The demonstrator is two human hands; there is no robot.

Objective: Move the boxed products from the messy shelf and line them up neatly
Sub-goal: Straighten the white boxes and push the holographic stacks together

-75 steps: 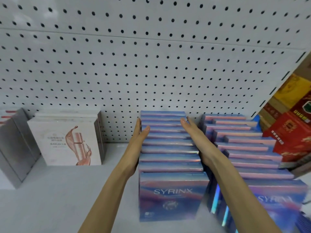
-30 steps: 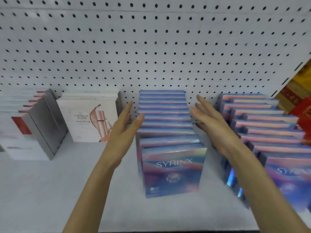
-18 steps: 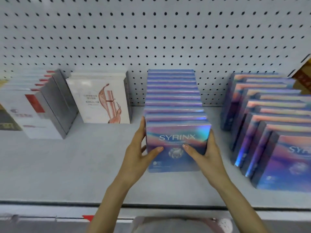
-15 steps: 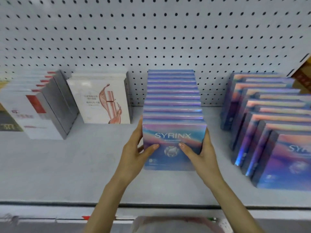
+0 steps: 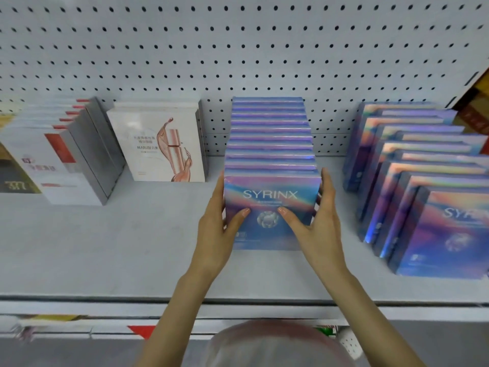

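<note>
The front iridescent blue-purple cardboard box, printed SYRINX, stands upright on the white metal shelf. It heads a tight row of matching boxes that runs toward 12 o'clock and meets the white pegboard back panel.

The left hand holds the box's 9 o'clock edge. Its fingers lie straight and together along the side, and its thumb presses on the front face. The right hand mirrors this at the 3 o'clock edge.

The box is judged light and stiff. Its glossy surface is likely to slip, and its corners are likely to dent. Take hold at the two vertical side edges and squeeze evenly. Push the face squarely, not at one corner, or the row may skew.

At 3 o'clock, well apart, a second row of iridescent boxes stands staggered and appears to need straightening. At 10 o'clock stands a white box with a pink bottle print. At 9 o'clock stand grey-and-white boxes with red markings.
</note>
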